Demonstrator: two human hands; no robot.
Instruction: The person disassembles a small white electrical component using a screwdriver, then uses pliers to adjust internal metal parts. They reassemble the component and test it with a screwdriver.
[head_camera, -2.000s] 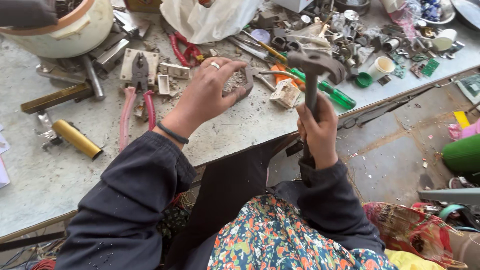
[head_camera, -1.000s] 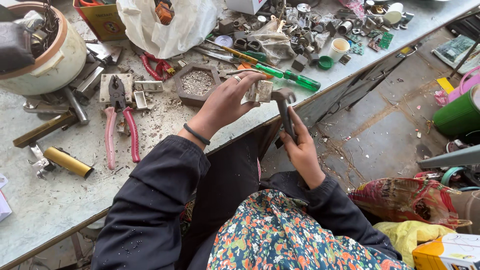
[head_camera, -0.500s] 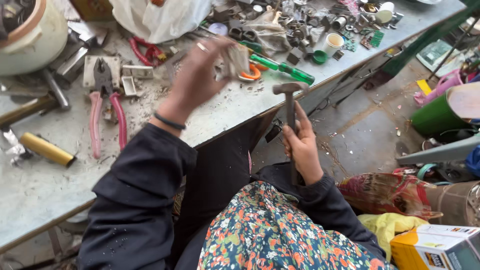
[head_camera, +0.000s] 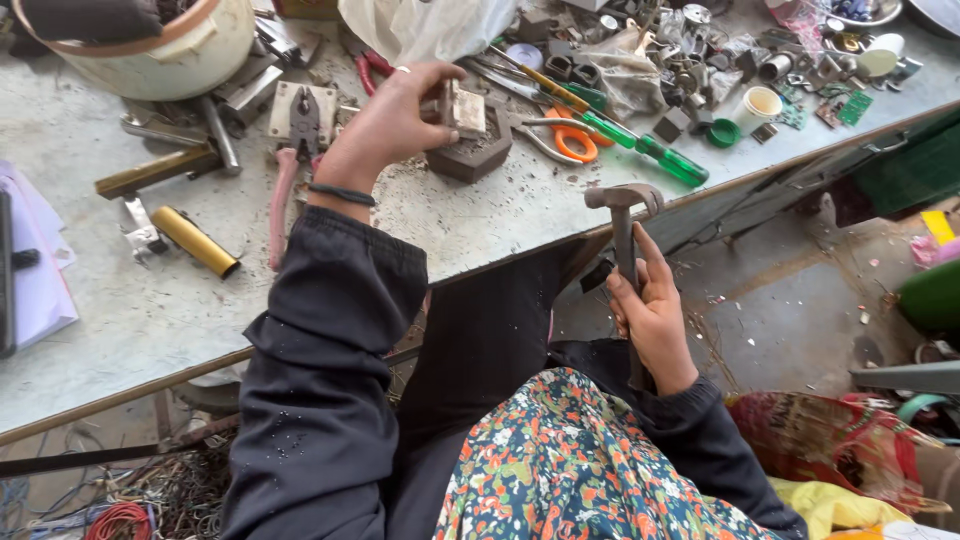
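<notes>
Head view, nearest first: the right hand (head_camera: 652, 305) is closed around a hammer (head_camera: 626, 235), head upright below the tabletop (head_camera: 130, 320) edge. Farther off, the left hand (head_camera: 385, 125) pinches a small pale metal block (head_camera: 463, 108) above a dark hexagonal dish (head_camera: 470, 150). A swing might catch those fingers or knock the green screwdriver (head_camera: 645, 148) off.

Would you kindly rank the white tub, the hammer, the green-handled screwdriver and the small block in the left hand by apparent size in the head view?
1. white tub, cut off by the frame edge
2. hammer, nearer the camera, so unsure against the screwdriver
3. green-handled screwdriver
4. small block, pinched in the left hand
</notes>
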